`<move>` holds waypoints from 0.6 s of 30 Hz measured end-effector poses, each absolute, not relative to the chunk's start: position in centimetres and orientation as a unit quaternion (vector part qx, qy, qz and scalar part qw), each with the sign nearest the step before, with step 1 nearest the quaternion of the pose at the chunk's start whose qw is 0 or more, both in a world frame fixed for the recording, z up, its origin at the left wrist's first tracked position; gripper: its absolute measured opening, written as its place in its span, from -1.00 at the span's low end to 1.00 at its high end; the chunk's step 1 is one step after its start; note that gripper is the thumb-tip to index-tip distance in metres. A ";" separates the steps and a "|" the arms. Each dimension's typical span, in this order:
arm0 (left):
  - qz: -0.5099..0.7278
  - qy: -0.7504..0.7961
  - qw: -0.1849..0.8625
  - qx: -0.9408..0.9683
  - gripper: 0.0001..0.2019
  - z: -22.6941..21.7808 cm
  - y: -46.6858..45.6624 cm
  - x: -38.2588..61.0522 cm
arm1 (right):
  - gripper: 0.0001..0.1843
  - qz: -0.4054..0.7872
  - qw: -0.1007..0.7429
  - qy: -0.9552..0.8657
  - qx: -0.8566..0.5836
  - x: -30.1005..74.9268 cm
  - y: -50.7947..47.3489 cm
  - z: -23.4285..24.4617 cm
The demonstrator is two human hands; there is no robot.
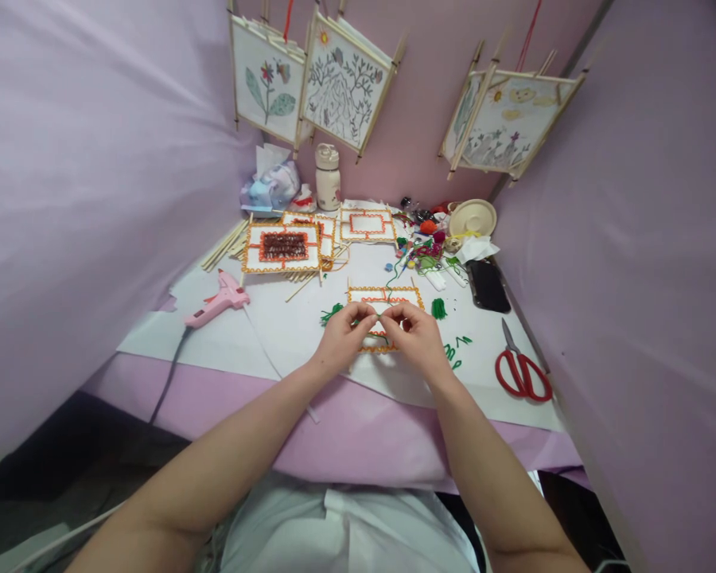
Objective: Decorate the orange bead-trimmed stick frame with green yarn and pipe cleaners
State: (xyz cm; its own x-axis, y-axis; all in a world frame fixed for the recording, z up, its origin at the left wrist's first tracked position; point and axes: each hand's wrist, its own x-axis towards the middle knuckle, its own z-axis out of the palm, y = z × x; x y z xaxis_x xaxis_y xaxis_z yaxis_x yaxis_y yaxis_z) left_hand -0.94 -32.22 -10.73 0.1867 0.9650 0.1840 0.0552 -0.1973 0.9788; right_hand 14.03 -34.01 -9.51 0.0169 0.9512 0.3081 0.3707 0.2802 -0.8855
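Observation:
My left hand (350,330) and my right hand (414,330) meet over a white panel edged with orange and yellow yarn loops (385,293). Both are closed in a pinch on green yarn (378,317), only a bit of which shows between the fingertips. A dark green strand (392,280) trails from behind the hands toward the back of the table. Beside my left hand lies a bunch of cut green yarn (332,313). Right of my right hand are a small green yarn bundle (438,309) and several loose green pieces (450,352).
Red-handled scissors (523,376) and a black phone (489,286) lie at the right. A pink glue gun (219,299) with its cord rests at the left. Behind are other yarn-edged panels (251,247), wooden sticks (223,244), a bottle (328,179) and craft scraps. Picture lanterns (349,87) hang above.

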 end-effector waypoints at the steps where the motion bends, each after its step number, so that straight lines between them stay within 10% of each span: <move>1: 0.475 0.414 0.504 0.591 -0.86 -10.8 -32.2 -0.9 | -0.89 0.311 0.487 -0.627 -0.522 14.1 -34.0 -9.5; 8: 0.454 0.343 0.688 0.450 -0.74 -10.3 -32.5 -0.5 | -0.90 0.292 0.486 -0.636 -0.524 14.1 -34.0 -9.5; 18: 0.525 0.383 0.623 0.435 -0.78 -11.1 -32.2 -0.3 | -0.88 0.034 0.546 -0.697 -0.464 12.8 -35.1 -9.7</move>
